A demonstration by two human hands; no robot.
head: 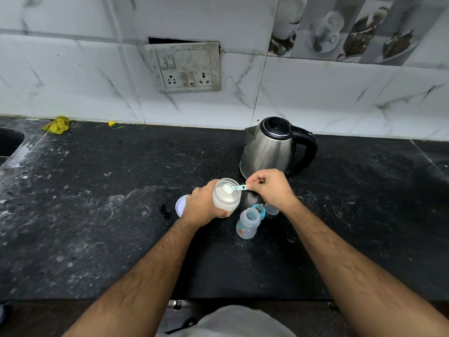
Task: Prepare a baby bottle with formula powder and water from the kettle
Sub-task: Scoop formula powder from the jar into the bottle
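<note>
My left hand (202, 206) grips a clear jar of white formula powder (226, 197), held tilted above the dark counter. My right hand (272, 188) pinches the handle of a small light-blue scoop (235, 188); its bowl, heaped with powder, sits over the jar's open mouth. The open baby bottle (247, 223) stands on the counter just right of the jar, below my right hand. Its blue teat ring (260, 210) and clear cap (271, 209) lie behind it. A steel kettle (272, 144) with a black handle stands farther back, lid closed.
The jar's round white lid (181, 204) lies on the counter (97, 203) left of my left hand. A yellow cloth (57, 124) and a small yellow scrap (111, 123) sit by the tiled wall. A sink edge (9, 142) shows far left.
</note>
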